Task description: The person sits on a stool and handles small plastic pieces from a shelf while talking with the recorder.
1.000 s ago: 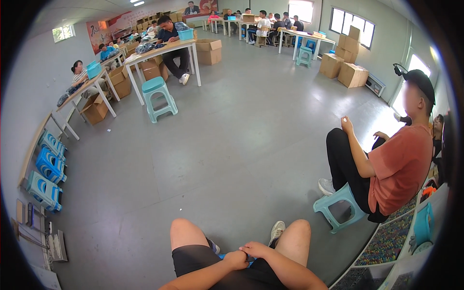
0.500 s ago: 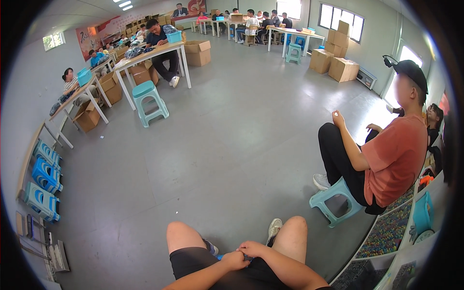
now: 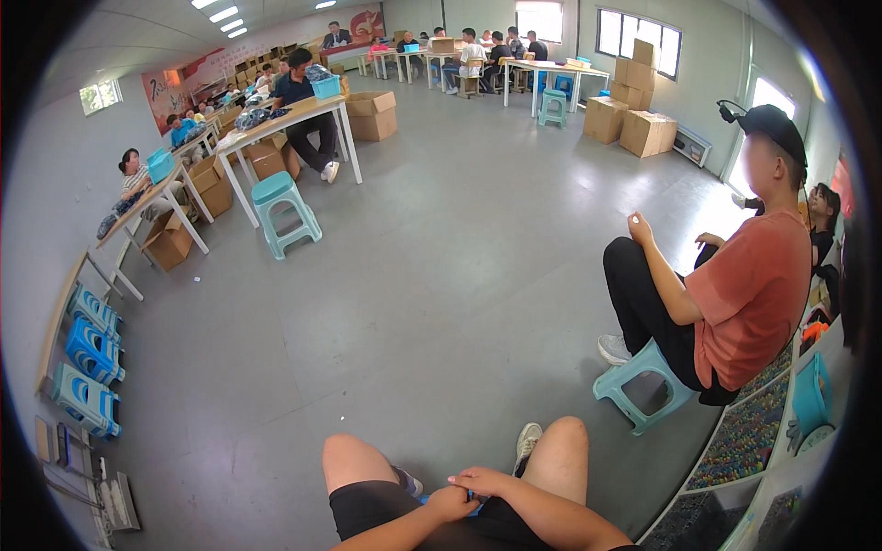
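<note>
Both hands meet in my lap, between my bare knees and over dark shorts [image 3: 372,505]. My left hand [image 3: 450,504] is curled closed; its inner side is hidden, so whether it holds anything does not show. Across the top of it lies my right hand [image 3: 480,480], fingers fairly straight and pointing left, with nothing visible in them. A bit of blue [image 3: 475,508] shows by the hands, perhaps the seat beneath me.
At right a person in a red shirt [image 3: 749,289] sits on a pale teal stool [image 3: 643,390] beside bins of small colourful pieces [image 3: 735,445]. Another teal stool [image 3: 287,216] stands by a table [image 3: 285,118]. Stacked stools [image 3: 87,399] line the left wall. Cardboard boxes [image 3: 648,133] stand at the back.
The far room sits slightly lower in the picture, as my view has tilted a little. My right hand's fingers now look straighter over my left hand. The seated person keeps the same pose.
</note>
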Action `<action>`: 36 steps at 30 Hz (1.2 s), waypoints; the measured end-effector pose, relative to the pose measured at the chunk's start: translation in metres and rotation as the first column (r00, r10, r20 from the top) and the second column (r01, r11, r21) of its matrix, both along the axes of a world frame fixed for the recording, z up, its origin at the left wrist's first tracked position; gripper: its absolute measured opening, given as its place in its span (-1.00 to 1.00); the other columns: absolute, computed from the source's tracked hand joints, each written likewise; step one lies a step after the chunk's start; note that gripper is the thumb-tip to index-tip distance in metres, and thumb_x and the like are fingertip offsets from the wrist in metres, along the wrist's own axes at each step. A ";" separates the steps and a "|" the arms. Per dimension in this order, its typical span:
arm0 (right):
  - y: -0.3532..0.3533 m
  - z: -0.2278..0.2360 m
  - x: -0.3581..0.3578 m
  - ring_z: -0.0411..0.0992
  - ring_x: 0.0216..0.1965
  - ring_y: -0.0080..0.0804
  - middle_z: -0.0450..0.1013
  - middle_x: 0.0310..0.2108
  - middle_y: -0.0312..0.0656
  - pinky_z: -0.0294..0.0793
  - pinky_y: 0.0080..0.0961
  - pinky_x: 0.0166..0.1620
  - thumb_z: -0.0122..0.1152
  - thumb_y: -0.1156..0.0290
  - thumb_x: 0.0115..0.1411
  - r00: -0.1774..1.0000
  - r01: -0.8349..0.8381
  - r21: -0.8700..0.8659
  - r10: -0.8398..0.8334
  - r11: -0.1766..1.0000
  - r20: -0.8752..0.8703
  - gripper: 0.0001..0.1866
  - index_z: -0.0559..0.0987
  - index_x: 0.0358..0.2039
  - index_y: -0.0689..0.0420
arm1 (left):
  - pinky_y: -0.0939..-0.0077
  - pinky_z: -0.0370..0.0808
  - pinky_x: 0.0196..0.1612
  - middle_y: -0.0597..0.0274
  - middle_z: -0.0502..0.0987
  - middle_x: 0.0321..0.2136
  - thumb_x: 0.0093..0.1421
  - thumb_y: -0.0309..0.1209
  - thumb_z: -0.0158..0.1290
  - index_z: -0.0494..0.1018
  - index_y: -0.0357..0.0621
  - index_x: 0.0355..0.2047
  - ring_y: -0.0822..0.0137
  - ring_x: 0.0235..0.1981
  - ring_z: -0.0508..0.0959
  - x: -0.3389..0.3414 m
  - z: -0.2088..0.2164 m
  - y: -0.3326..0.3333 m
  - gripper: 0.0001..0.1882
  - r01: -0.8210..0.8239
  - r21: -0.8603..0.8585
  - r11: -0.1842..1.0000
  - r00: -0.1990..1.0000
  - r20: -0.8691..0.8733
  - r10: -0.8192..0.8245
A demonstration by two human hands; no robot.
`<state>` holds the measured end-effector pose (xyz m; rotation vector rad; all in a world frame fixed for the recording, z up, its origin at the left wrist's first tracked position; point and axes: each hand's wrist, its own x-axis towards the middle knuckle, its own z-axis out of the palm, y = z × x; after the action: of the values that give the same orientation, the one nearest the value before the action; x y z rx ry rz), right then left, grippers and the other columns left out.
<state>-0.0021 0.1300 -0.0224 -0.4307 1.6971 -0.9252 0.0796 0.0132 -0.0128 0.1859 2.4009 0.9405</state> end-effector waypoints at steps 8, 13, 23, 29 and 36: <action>0.001 0.022 -0.006 0.32 -0.61 -0.45 0.37 -0.67 -0.18 0.30 -0.51 -0.51 -0.07 -0.18 -0.01 0.983 -0.080 0.073 0.091 0.994 -0.161 -0.39 0.48 -0.54 0.22 | 0.28 0.39 -0.25 -0.09 0.46 -0.39 -0.07 -0.27 -0.03 0.40 -0.29 -0.35 0.04 -0.33 0.46 0.002 -0.010 0.002 -0.66 -0.001 0.268 0.963 0.989 -0.142 0.041; 0.003 0.018 -0.004 0.35 -0.58 -0.38 0.40 -0.65 -0.14 0.32 -0.47 -0.49 -0.10 -0.20 -0.02 0.975 -0.109 0.028 0.112 0.994 -0.190 -0.37 0.49 -0.54 0.23 | 0.31 0.38 -0.21 -0.10 0.44 -0.32 -0.09 -0.32 -0.01 0.37 -0.28 -0.28 0.04 -0.28 0.44 0.001 -0.005 0.002 -0.64 0.069 0.333 0.940 0.980 -0.201 -0.001; 0.001 0.028 -0.003 0.27 -0.67 -0.52 0.34 -0.72 -0.24 0.24 -0.59 -0.59 -0.07 -0.18 0.01 0.993 -0.114 0.015 0.114 0.993 -0.023 -0.40 0.49 -0.62 0.20 | 0.37 0.39 -0.24 -0.01 0.46 -0.37 -0.09 -0.42 -0.05 0.40 -0.25 -0.32 0.12 -0.31 0.46 0.003 -0.002 0.004 -0.72 0.083 0.334 0.939 0.992 -0.120 -0.045; 0.004 0.015 -0.002 0.21 -0.70 -0.55 0.30 -0.73 -0.29 0.20 -0.59 -0.64 -0.11 -0.22 0.00 0.988 -0.119 -0.025 0.121 0.993 0.099 -0.35 0.47 -0.59 0.24 | 0.38 0.40 -0.25 0.01 0.47 -0.38 -0.10 -0.41 -0.05 0.41 -0.25 -0.35 0.13 -0.31 0.47 0.002 -0.009 0.007 -0.74 0.074 0.375 0.924 0.992 -0.125 -0.029; 0.004 0.037 -0.001 0.31 -0.56 -0.38 0.39 -0.61 -0.16 0.28 -0.48 -0.46 -0.16 -0.26 -0.01 0.978 -0.202 -0.005 0.201 0.979 -0.062 -0.26 0.50 -0.47 0.31 | 0.34 0.40 -0.34 -0.02 0.47 -0.44 -0.08 -0.34 -0.05 0.41 -0.29 -0.39 0.10 -0.38 0.48 0.006 -0.008 0.004 -0.71 0.114 0.162 0.980 0.980 -0.179 -0.084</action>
<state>-0.0032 0.1339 0.0149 -0.6328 1.6688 -0.7802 0.0855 0.0172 -0.0205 0.4654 2.4377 1.1254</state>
